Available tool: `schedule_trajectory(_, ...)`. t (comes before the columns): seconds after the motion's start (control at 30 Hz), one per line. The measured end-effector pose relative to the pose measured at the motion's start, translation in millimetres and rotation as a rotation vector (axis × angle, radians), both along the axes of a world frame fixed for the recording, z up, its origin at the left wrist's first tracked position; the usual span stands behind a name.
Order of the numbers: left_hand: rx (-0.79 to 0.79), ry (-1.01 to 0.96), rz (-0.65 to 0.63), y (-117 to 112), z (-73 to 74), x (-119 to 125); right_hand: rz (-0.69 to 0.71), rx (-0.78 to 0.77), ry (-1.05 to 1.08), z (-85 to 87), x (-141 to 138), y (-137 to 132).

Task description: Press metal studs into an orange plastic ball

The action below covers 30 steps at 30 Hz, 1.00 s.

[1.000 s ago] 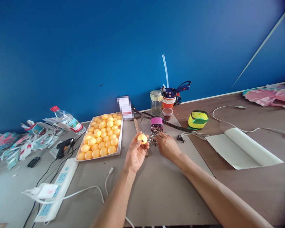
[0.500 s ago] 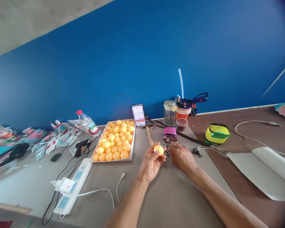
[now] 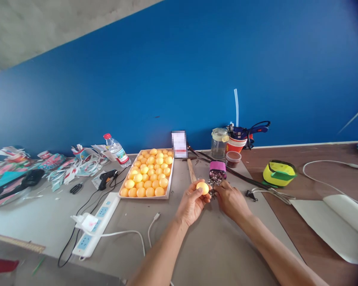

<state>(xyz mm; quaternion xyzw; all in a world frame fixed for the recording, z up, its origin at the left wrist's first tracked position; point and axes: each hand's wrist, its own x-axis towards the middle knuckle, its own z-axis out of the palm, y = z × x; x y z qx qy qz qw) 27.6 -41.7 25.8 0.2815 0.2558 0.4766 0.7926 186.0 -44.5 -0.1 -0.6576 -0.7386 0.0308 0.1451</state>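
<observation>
My left hand (image 3: 191, 204) is closed around a small orange ball (image 3: 202, 187), held up in its fingertips above the table. My right hand (image 3: 230, 200) is right beside it, fingers curled down into a spill of small shiny beads (image 3: 214, 179) that pours from a tipped pink container (image 3: 217, 166). What the right fingers pinch is hidden. A white tray (image 3: 168, 186) full of several orange balls lies to the left of my hands.
A wooden stick (image 3: 191, 171) lies behind my left hand. A power strip (image 3: 96, 223) with cables, a glue gun (image 3: 106, 177), a water bottle (image 3: 116, 149), a jar (image 3: 219, 143), an orange cup of tools (image 3: 236, 143), a yellow-green case (image 3: 279, 172) and a white paper roll (image 3: 338, 224) surround the work area.
The view has tilted up and shifted left, showing more wall and ceiling. My left hand turned the ball, hiding its dark hole. My hands have drawn closer together over the beads.
</observation>
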Motion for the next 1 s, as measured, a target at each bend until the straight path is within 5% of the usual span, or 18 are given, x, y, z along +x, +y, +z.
schedule_trajectory(0.57, 0.036, 0.034, 0.013, 0, 2.2, 1, 0.015, 0.069, 0.071, -1.1, 3, 4)
schedule_trajectory(1.0, 0.010, -0.006, 0.049, 5, -3.5, -5, 0.024, 0.284, 0.253, -15.6, 1, 9)
